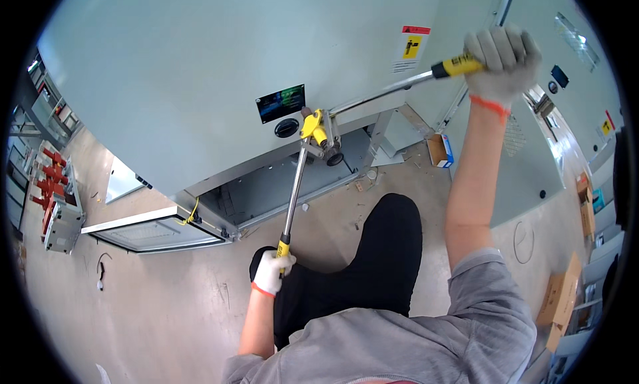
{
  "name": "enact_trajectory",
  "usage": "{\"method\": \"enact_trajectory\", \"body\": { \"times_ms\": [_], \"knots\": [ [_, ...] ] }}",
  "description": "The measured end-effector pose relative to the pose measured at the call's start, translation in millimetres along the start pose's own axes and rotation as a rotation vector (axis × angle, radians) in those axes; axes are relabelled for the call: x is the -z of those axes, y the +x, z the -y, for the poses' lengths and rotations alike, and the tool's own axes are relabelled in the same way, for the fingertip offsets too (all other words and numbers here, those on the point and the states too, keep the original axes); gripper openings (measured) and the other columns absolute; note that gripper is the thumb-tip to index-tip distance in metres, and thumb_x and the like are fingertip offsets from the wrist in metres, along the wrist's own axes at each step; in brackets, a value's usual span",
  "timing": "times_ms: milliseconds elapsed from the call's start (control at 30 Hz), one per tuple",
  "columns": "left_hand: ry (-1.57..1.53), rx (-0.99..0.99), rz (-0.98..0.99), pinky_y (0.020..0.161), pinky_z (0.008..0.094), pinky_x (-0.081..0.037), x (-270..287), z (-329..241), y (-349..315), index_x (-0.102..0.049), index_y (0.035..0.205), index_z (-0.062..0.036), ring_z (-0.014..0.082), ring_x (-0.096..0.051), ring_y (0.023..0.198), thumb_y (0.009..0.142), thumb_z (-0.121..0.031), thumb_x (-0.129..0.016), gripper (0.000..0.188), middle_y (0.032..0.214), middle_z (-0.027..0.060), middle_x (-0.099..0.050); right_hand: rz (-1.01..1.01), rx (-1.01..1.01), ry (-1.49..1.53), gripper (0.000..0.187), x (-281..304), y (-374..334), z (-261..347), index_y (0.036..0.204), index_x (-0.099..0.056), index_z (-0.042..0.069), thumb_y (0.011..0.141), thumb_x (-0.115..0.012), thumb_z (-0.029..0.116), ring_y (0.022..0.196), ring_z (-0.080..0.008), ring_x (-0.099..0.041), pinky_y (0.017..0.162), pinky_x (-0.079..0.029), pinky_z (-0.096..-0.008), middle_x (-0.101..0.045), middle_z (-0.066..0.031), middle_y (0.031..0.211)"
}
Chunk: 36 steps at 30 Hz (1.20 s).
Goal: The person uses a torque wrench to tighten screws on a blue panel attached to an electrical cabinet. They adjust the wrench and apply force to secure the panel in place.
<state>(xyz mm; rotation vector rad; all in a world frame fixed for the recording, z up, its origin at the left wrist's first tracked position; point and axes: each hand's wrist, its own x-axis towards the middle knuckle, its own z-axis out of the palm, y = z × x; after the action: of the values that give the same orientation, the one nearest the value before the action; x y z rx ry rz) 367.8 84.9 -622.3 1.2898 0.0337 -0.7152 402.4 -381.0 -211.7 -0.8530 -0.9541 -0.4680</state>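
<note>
Both my hands wear whitish work gloves with orange cuffs. A long-handled crimping tool [313,125] is spread wide, with a yellow head, two metal handles and yellow-and-black grips. My left hand [270,273] is closed round the end of the lower handle, near my left knee. Raised at the upper right, my right hand [502,61] grips the end of the other handle. The tool's head stands in front of the pale cabinet [180,71], beside a black round fitting [287,127] and a dark label plate [281,103]. What lies in its jaws I cannot make out.
Below the tool is the cabinet's low opening [286,181], with a framed door panel [160,231] swung out left. A small blue-and-white box [440,151] lies right of it. Red insulator-like parts [53,181] stand far left; a cardboard box [558,301] lies right.
</note>
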Motion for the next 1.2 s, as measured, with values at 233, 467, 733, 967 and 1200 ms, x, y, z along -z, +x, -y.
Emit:
{"method": "enact_trajectory", "body": {
  "times_ms": [233,467,733,967,1200],
  "knots": [
    [-0.254,0.077,0.247,0.057,0.0316,-0.032,-23,-1,2,-0.054,0.070,-0.0071,0.0157,-0.044,0.058,0.081,-0.012,-0.069,0.019,0.066,0.0019,-0.044,-0.131,-0.019,0.001,0.052,-3,74,-37,0.062,-0.030,0.023,0.108,-0.049,0.040,0.039,-0.0126,-0.025,0.042,-0.022,-0.0332,-0.021,0.0070,0.050],
    [-0.726,-0.018,0.751,0.055,0.0351,-0.024,-103,-6,-45,-0.044,0.054,-0.0094,0.0191,-0.030,0.055,0.095,-0.042,-0.062,0.056,0.058,0.0021,-0.032,-0.138,0.216,-0.313,0.043,-113,-25,-44,0.065,-0.035,0.018,0.102,-0.055,0.028,0.045,-0.0143,-0.031,0.053,-0.032,-0.0351,-0.031,0.0078,0.052],
    [-0.624,0.127,0.503,0.055,0.0350,-0.024,-137,-12,-53,-0.036,0.055,-0.0100,0.0171,-0.026,0.055,0.101,-0.038,-0.052,0.057,0.058,0.0021,-0.030,-0.257,0.228,-0.346,0.041,-145,-94,-24,0.062,-0.041,0.015,0.098,-0.059,0.024,0.045,-0.0177,-0.038,0.054,-0.036,-0.0364,-0.041,0.0059,0.052],
    [-0.763,0.169,0.472,0.057,0.0356,-0.024,-165,-22,-67,-0.033,0.057,-0.0144,0.0189,-0.027,0.057,0.107,-0.062,-0.048,0.071,0.060,0.0017,-0.031,0.023,0.414,-0.366,0.030,-160,-176,-63,0.061,-0.052,0.013,0.089,-0.062,0.017,0.053,-0.0229,-0.055,0.061,-0.046,-0.0395,-0.057,-0.0007,0.058],
    [-0.858,0.168,0.529,0.056,0.0355,-0.034,-183,-31,-76,-0.047,0.059,-0.0129,0.0182,-0.040,0.057,0.107,-0.060,-0.048,0.067,0.064,0.0025,-0.045,0.186,0.194,-0.599,0.044,-172,-249,-93,0.061,-0.051,0.010,0.098,-0.062,0.032,0.050,-0.0252,-0.053,0.050,-0.045,-0.0396,-0.048,-0.0040,0.055]
  ]
}}
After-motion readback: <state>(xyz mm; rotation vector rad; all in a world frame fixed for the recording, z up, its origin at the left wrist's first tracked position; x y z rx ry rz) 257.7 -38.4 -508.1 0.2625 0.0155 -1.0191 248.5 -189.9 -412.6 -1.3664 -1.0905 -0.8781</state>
